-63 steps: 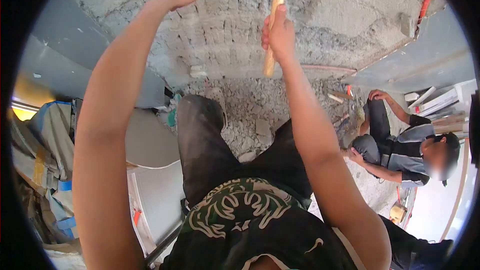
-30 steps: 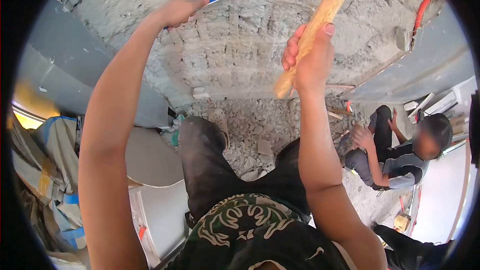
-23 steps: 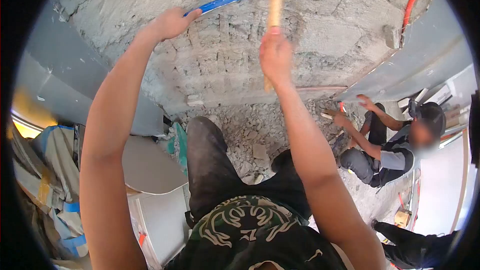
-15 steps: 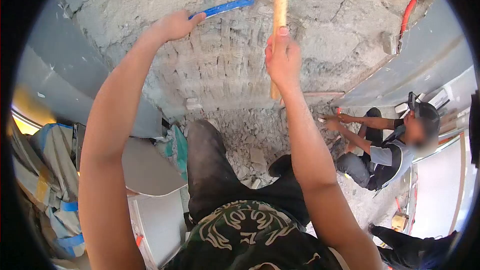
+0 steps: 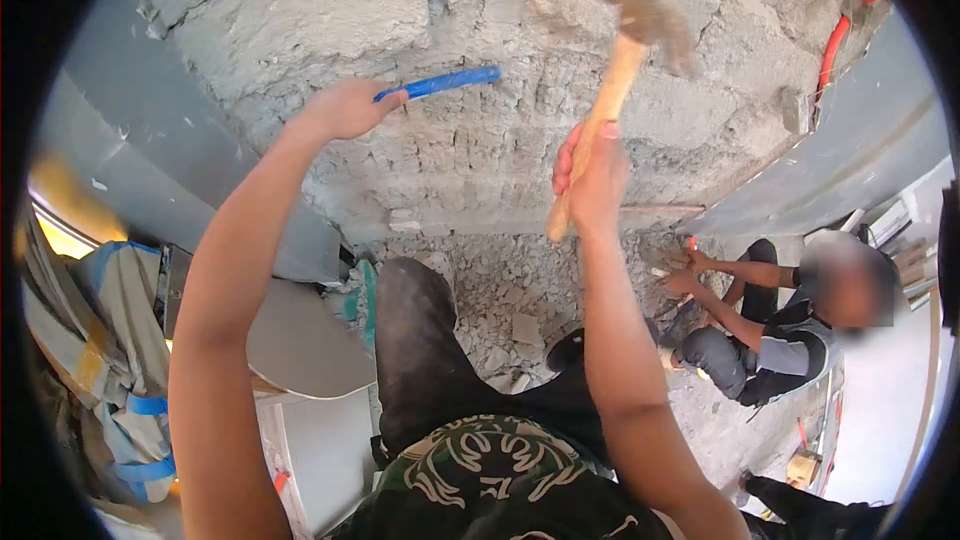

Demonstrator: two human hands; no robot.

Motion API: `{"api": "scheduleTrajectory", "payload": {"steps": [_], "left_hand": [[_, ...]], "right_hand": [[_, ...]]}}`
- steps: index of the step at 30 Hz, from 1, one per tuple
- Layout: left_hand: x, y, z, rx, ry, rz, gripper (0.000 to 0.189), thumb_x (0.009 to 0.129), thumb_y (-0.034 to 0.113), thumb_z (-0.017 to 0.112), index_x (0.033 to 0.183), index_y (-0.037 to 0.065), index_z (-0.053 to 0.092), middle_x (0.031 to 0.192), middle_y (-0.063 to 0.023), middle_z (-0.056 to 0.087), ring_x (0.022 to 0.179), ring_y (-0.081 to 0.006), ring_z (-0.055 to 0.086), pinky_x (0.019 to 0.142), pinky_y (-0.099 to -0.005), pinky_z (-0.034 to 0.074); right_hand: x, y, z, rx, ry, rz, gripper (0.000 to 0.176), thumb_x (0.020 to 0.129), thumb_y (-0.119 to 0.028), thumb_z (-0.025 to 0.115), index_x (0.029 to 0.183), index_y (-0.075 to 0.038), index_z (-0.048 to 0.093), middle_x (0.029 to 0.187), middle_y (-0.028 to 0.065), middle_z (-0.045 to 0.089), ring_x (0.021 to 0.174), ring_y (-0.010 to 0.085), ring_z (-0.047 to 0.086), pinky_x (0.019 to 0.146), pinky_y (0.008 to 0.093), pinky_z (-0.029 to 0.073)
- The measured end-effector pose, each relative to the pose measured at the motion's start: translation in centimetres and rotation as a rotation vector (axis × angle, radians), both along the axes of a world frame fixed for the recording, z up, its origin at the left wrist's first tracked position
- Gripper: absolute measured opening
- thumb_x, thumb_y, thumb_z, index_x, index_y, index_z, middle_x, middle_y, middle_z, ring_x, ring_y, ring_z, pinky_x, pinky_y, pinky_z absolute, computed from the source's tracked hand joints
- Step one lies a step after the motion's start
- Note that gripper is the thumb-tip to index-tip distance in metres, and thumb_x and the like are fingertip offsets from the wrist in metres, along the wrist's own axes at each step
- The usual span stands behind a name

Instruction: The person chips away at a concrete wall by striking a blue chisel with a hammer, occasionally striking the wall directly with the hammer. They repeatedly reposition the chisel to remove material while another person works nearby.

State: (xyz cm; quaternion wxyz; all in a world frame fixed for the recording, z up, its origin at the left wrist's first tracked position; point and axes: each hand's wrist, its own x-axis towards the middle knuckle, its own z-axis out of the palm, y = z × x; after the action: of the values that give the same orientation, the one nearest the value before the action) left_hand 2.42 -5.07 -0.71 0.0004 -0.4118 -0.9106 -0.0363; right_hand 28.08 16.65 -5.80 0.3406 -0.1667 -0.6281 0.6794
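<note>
My left hand point(image 5: 345, 110) is closed around the near end of a blue chisel point(image 5: 452, 83), its far end pointing right against or just in front of the rough grey wall point(image 5: 300, 15). In my right hand point(image 5: 597, 175) is a claw hammer point(image 5: 622, 70) with a wooden handle, gripped low down. The hammer tilts to the right, its metal head blurred by motion and apart from the chisel. Broken, pitted masonry lies behind both tools.
Rubble point(image 5: 500, 285) covers the floor below the wall. A co-worker point(image 5: 790, 340) crouches at the right, hands near the debris. Red conduit point(image 5: 833, 50) runs down the upper right wall. Grey cloth sacks point(image 5: 110, 320) and a white board point(image 5: 335, 440) stand at the left.
The hammer has swung right and tilted away from the chisel. My left hand and the chisel sit lower on the wall. The view has shifted slightly upward.
</note>
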Motion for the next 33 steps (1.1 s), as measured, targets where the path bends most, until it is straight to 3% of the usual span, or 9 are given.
{"api": "scheduleTrajectory", "payload": {"steps": [3,6,15,17,21,23,26,30,33], "left_hand": [[1.6,0.4,3.5,0.121,-0.107,-0.001,0.072,0.099,0.062,0.041,0.086,-0.004,0.065,0.08,-0.0221,0.066,0.077,-0.0401,0.062,0.07,-0.051,0.044],[1.5,1.9,5.3,0.132,-0.279,0.104,0.077,0.097,0.068,0.04,0.09,-0.004,0.066,0.083,-0.0247,0.066,0.085,-0.0421,0.063,0.079,-0.0496,0.048],[-0.7,3.9,2.9,0.095,-0.003,0.0,0.07,0.099,0.064,0.038,0.1,0.003,0.07,0.085,-0.024,0.066,0.088,-0.0409,0.063,0.08,-0.0494,0.047],[-0.5,3.9,3.4,0.073,0.045,-0.005,0.068,0.099,0.064,0.039,0.1,0.003,0.07,0.088,-0.0244,0.067,0.09,-0.0412,0.064,0.08,-0.0497,0.047],[0.3,4.2,4.8,-0.001,0.07,-0.04,0.067,0.099,0.064,0.04,0.102,0.004,0.07,0.088,-0.0241,0.067,0.09,-0.041,0.064,0.078,-0.05,0.048],[0.5,4.3,5.2,-0.005,0.066,-0.016,0.067,0.098,0.064,0.041,0.102,0.003,0.07,0.088,-0.0238,0.067,0.089,-0.0413,0.065,0.078,-0.0501,0.048],[1.4,4.5,4.3,-0.055,0.119,0.013,0.067,0.098,0.064,0.042,0.1,0.003,0.07,0.088,-0.0233,0.068,0.09,-0.0419,0.065,0.079,-0.0495,0.049],[-0.1,4.2,4.2,-0.028,0.042,-0.051,0.072,0.096,0.067,0.042,0.102,0.001,0.07,0.092,-0.0224,0.07,0.092,-0.0406,0.067,0.083,-0.0502,0.051],[-1.4,4.5,5.2,0.075,-0.055,-0.03,0.074,0.095,0.069,0.043,0.108,0.001,0.07,0.103,-0.0241,0.069,0.1,-0.0422,0.065,0.089,-0.0499,0.049]], "right_hand": [[0.2,0.6,2.1,-0.15,0.224,0.149,0.068,0.099,-0.069,0.031,0.087,-0.005,0.05,0.06,0.0037,0.047,0.047,0.0156,0.046,0.048,0.0321,0.041],[0.5,0.1,3.9,-0.281,0.282,0.177,0.073,0.096,-0.075,0.028,0.086,-0.006,0.048,0.06,0.0051,0.046,0.047,0.0159,0.044,0.047,0.0322,0.041],[-0.1,0.2,1.4,-0.221,0.497,0.104,0.078,0.089,-0.082,0.036,0.086,-0.005,0.049,0.062,0.0051,0.046,0.049,0.0174,0.045,0.047,0.0324,0.041],[-1.9,0.2,-0.4,-0.296,0.611,0.205,0.073,0.092,-0.077,0.038,0.085,-0.005,0.051,0.062,0.0038,0.047,0.049,0.0176,0.046,0.048,0.0318,0.04],[-5.6,0.2,-5.1,-0.059,0.371,0.077,0.067,0.097,-0.069,0.04,0.081,-0.006,0.053,0.059,0.0021,0.048,0.052,0.0152,0.048,0.048,0.0294,0.039],[-7.5,1.0,-7.6,0.001,-0.084,0.055,0.064,0.1,-0.064,0.038,0.076,-0.006,0.053,0.056,0.0002,0.048,0.05,0.0119,0.047,0.047,0.0271,0.036],[-6.4,0.7,-8.3,-0.074,-0.169,0.071,0.063,0.103,-0.061,0.034,0.08,-0.005,0.052,0.054,0.0023,0.047,0.041,0.0143,0.043,0.039,0.0303,0.036],[-2.9,-0.4,-5.1,-0.079,-0.085,0.032,0.067,0.1,-0.066,0.032,0.081,-0.005,0.051,0.055,0.0035,0.046,0.042,0.0151,0.043,0.04,0.0304,0.036],[-1.3,0.4,-2.6,-0.164,0.204,0.093,0.073,0.096,-0.073,0.033,0.081,-0.004,0.051,0.056,0.0032,0.048,0.045,0.0137,0.047,0.043,0.0281,0.037]]}}
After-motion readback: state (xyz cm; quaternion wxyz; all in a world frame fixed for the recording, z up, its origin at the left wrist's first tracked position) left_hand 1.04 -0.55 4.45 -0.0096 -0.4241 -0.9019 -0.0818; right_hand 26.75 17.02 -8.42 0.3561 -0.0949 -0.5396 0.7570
